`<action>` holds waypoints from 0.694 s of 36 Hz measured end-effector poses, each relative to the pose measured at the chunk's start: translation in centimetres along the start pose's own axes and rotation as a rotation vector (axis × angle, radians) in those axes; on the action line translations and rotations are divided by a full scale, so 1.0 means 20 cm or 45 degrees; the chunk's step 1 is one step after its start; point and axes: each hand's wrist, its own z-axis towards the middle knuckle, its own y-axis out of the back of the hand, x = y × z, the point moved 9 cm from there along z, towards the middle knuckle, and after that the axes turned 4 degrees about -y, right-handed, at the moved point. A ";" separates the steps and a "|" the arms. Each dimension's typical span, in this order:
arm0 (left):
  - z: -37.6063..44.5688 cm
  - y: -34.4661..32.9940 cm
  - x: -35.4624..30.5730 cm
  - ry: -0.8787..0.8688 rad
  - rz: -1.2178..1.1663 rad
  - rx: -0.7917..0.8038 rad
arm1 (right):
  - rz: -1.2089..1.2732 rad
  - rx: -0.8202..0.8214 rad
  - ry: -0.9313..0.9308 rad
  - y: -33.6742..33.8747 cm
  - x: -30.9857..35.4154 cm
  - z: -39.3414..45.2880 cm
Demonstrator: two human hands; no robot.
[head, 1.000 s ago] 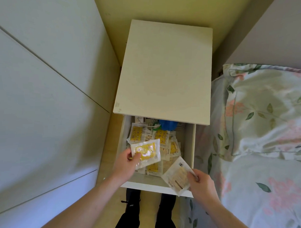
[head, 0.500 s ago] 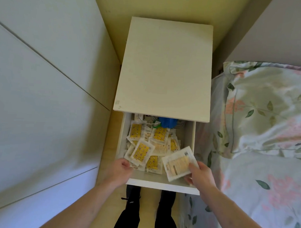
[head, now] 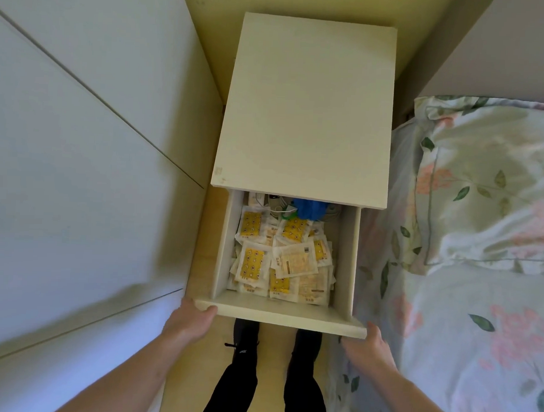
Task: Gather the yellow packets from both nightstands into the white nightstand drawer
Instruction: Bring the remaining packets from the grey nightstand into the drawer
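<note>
The white nightstand (head: 308, 108) stands before me with its drawer (head: 279, 315) pulled out. Several yellow packets (head: 253, 262) lie piled inside the drawer, some face up, some showing their pale backs. My left hand (head: 192, 321) grips the drawer front's left corner, thumb on its top edge. My right hand (head: 367, 344) rests against the drawer front's right corner from below. Neither hand holds a packet.
A blue bundle (head: 309, 208) and white cables (head: 277, 206) sit at the drawer's back. A bed with floral bedding (head: 480, 213) lies close on the right. White wardrobe doors (head: 81, 168) stand on the left. My legs (head: 243, 374) are under the drawer.
Both hands let go of their packets, which now lie in the drawer. The hands drew back to the drawer front's two corners.
</note>
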 end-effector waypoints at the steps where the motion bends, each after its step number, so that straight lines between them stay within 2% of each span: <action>1: 0.03 -0.03 0.03 0.014 -0.080 0.038 | 0.036 0.051 -0.031 -0.02 -0.01 0.01; 5: 0.19 -0.12 0.11 0.029 -0.351 0.038 | 0.196 0.153 -0.148 -0.06 -0.03 0.05; 10: 0.05 -0.09 -0.01 0.087 -0.544 -0.024 | 0.405 0.158 -0.250 -0.06 -0.02 0.09; 19: 0.11 -0.03 -0.10 0.002 -0.533 -0.084 | 0.564 -0.008 -0.154 0.02 0.04 0.13; 25: 0.12 0.06 -0.24 -0.036 -0.551 -0.155 | 0.713 -0.020 -0.090 0.10 0.15 0.14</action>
